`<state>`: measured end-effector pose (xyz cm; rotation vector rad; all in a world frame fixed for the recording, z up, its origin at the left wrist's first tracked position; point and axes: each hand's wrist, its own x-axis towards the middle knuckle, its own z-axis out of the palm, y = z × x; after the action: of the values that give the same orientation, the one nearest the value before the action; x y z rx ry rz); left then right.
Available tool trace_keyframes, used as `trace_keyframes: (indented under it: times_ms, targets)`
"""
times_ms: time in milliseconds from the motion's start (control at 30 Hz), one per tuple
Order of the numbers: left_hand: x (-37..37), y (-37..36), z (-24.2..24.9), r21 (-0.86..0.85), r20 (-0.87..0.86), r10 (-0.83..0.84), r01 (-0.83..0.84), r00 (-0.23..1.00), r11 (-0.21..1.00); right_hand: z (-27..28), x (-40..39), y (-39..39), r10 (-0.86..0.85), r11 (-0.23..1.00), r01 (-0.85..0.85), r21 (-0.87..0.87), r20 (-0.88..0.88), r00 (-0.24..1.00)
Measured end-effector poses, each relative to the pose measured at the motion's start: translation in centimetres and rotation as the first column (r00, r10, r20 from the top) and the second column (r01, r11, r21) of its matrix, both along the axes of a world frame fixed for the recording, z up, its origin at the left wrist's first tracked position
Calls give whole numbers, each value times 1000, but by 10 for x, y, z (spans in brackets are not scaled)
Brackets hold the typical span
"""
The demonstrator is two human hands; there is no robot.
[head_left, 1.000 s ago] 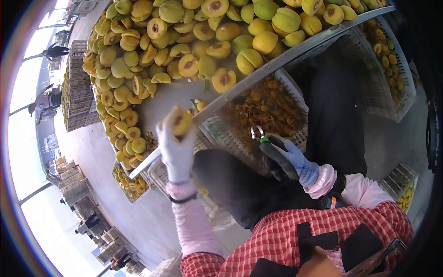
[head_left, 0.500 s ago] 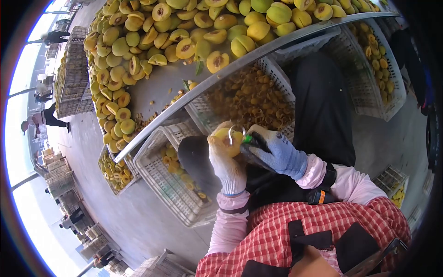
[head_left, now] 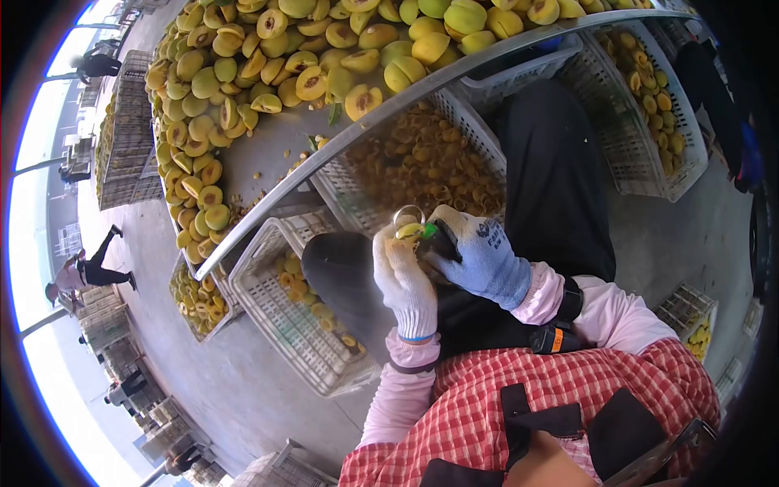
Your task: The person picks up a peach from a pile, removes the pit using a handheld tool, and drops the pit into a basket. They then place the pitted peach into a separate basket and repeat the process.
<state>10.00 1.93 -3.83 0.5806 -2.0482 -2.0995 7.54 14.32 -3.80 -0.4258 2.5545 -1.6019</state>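
My left hand, in a white knit glove, is closed around a small yellow-green peach half, mostly hidden by the fingers. In my right hand, in a blue-and-white glove, is a pitting knife with a green-and-black handle and a curved metal loop. The loop stands over the top of the fruit, and both hands almost meet above my lap. Just beyond them, a white crate holds many brownish pits or scraps.
A metal-edged table ahead carries a heap of halved peaches. A crate of peach pieces stands at my left, another crate at the right. Stacked crates and a walking person are farther left.
My left hand has turned, so less of the peach half shows. The knife's loop has risen and tilted at the fruit's top. The view has shifted slightly, and the person at far left has walked on.
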Motion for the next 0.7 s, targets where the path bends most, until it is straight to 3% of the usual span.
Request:
trace_keyframes:
  times_ms: [33,100,133,233,267,367,400,500,700]
  targets:
    - [1,1,-3,224,71,39,-54,997,973,2,2,0,-13,999,11,-35,-52,999]
    - [-1,5,-3,612,229,66,-197,971,766,7,6,0,-42,994,25,-106,-155,987]
    - [-2,7,8,661,232,36,-185,972,727,9,6,2,-46,988,20,-150,-171,984]
    - [-5,2,14,557,219,107,-214,970,803,13,3,16,-25,957,80,-279,197,980]
    - [-6,1,19,512,177,113,-189,978,838,5,3,18,-30,939,107,-326,233,972]
    - [-7,1,20,507,146,35,-105,989,856,4,11,12,133,990,-129,-52,79,988]
    - [-6,3,19,527,107,10,-65,994,847,4,15,10,102,995,-101,-14,66,993]
    - [-8,9,13,478,5,37,-35,999,877,-1,15,12,67,996,-63,-60,62,996]
    - [-10,20,8,405,18,109,-106,994,908,5,20,10,-9,981,17,-193,40,999]
